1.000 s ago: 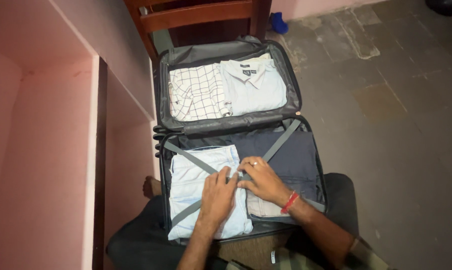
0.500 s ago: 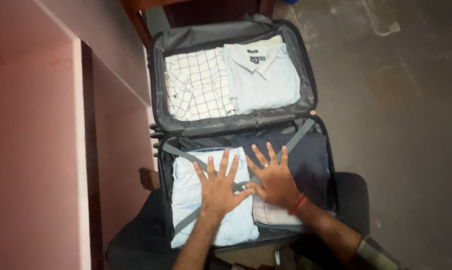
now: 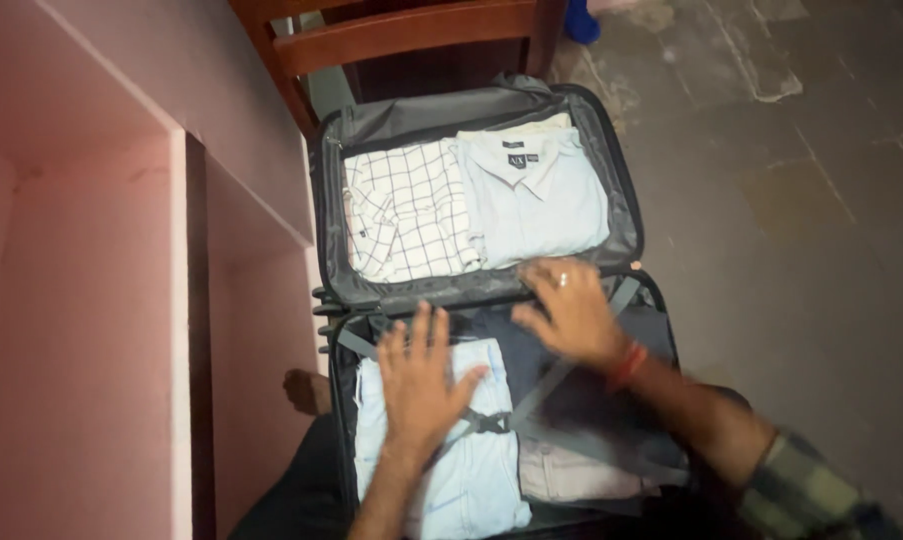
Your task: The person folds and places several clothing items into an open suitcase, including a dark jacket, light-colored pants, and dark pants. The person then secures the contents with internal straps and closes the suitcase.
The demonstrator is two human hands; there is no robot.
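An open dark grey suitcase (image 3: 323,210) lies on my lap. Its far half holds a folded white checked shirt (image 3: 406,210) and a folded pale blue shirt (image 3: 536,190). The near half holds folded light blue clothing (image 3: 471,470), dark navy clothing (image 3: 581,400) and a beige piece (image 3: 571,478), crossed by grey straps joined at a buckle (image 3: 486,422). My left hand (image 3: 418,380) lies flat with fingers apart on the light blue clothing, just left of the buckle. My right hand (image 3: 571,312), fingers spread, reaches over the hinge edge between the two halves, near the pale blue shirt.
A brown wooden chair (image 3: 401,35) stands just beyond the suitcase. A pink wall with a recessed ledge (image 3: 121,200) runs along the left. Grey stone floor (image 3: 791,200) spreads to the right. A blue object (image 3: 579,22) lies by the chair leg.
Both hands have left the strap buckle and slid away from me. The right hand has gone furthest, up to the hinge edge. The view has tilted back up and the chair is in sight again.
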